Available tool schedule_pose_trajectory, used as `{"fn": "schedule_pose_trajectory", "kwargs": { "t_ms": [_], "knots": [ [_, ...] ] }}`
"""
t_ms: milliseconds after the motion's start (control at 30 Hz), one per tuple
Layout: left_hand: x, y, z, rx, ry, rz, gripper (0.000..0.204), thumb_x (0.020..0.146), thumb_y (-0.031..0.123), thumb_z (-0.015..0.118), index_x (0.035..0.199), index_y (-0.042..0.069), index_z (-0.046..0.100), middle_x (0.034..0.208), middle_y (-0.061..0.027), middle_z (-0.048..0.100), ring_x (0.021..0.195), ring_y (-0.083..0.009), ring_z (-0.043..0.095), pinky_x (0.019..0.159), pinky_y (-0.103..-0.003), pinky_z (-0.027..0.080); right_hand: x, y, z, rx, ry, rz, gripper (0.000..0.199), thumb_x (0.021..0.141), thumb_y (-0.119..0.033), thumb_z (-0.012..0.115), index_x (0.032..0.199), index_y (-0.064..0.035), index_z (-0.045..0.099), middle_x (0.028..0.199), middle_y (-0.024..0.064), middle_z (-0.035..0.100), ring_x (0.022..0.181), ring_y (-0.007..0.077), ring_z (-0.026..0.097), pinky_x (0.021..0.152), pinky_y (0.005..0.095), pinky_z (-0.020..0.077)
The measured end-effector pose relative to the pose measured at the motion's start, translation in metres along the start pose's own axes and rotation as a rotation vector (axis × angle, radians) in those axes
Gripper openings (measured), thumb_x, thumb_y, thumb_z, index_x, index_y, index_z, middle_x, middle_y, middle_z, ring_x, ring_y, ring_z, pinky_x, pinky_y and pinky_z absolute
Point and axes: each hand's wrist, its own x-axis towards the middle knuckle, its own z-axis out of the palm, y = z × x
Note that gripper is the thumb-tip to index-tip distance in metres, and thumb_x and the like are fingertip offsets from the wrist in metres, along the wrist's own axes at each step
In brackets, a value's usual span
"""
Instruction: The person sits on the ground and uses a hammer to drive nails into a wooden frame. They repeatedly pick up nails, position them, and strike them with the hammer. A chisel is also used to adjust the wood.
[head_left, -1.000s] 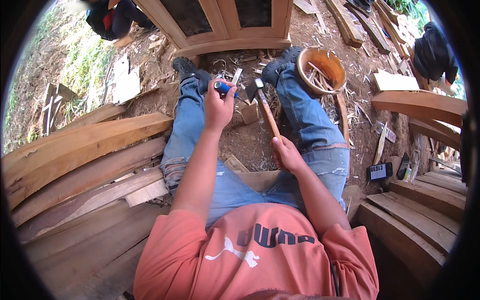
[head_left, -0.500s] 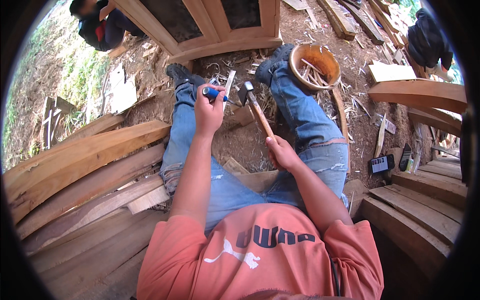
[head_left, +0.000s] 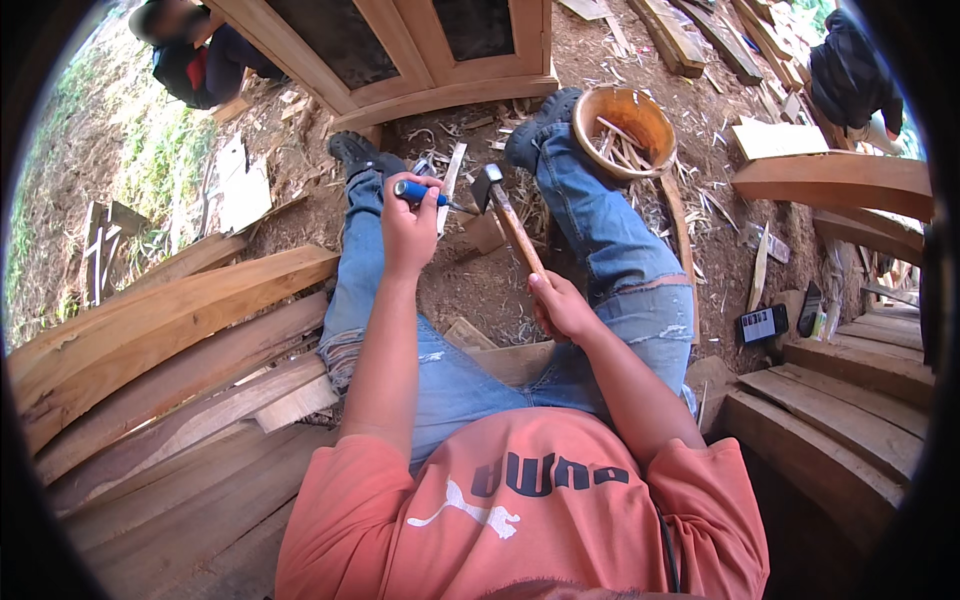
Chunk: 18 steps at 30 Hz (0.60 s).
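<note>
My left hand (head_left: 412, 230) is closed around a blue-handled tool (head_left: 420, 193) with a slim metal shaft; whether it is a chisel or a screwdriver I cannot tell. Its shaft points right, toward the head of the hammer. The hammer (head_left: 515, 226), with a metal head and wooden handle, is gripped low on the handle by my right hand (head_left: 562, 306), its head up and away from me. Both tools are between my spread legs. A small wood block (head_left: 484, 233) is just beyond the hammer head, over ground strewn with shavings.
Ahead stands a wooden panelled frame (head_left: 450, 92) with dark insets. A round bucket (head_left: 588, 130) holding wood scraps is beside my right foot. Stacked planks (head_left: 180, 300) lie left; beams (head_left: 835, 185) and a phone (head_left: 763, 324) are right. Two people, one (head_left: 855, 75) at far right, are nearby.
My left hand has shifted slightly left, and the blue-handled tool has turned so more of its shaft shows. The hammer stays nearly where it was.
</note>
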Motion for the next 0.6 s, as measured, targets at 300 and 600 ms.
{"fn": "schedule_pose_trajectory", "kwargs": {
  "t_ms": [300, 600],
  "knots": [
    [0.0007, -0.0097, -0.007, -0.021, 0.022, -0.025, 0.023, 0.105, 0.0, 0.064, 0.123, 0.003, 0.05, 0.112, -0.0113, 0.073, 0.104, -0.0177, 0.071, 0.097, -0.035, 0.057, 0.002, 0.0018, 0.0, 0.009, 0.007, -0.001, 0.039, 0.115, -0.049, 0.048, 0.107, -0.0105, 0.052, 0.07, 0.0011, 0.052, 0.047, 0.0119, 0.05, 0.042, 0.0307, 0.0413],
    [0.0016, -0.0082, -0.0081, 0.015, 0.009, -0.007, 0.022, 0.105, 0.001, 0.065, 0.121, 0.003, 0.051, 0.111, -0.0105, 0.073, 0.104, -0.0178, 0.071, 0.097, -0.035, 0.056, 0.0018, 0.0014, -0.0001, 0.015, 0.002, -0.005, 0.04, 0.115, -0.049, 0.048, 0.107, -0.0097, 0.053, 0.07, 0.001, 0.052, 0.048, 0.012, 0.05, 0.044, 0.031, 0.0417]
  ]
}}
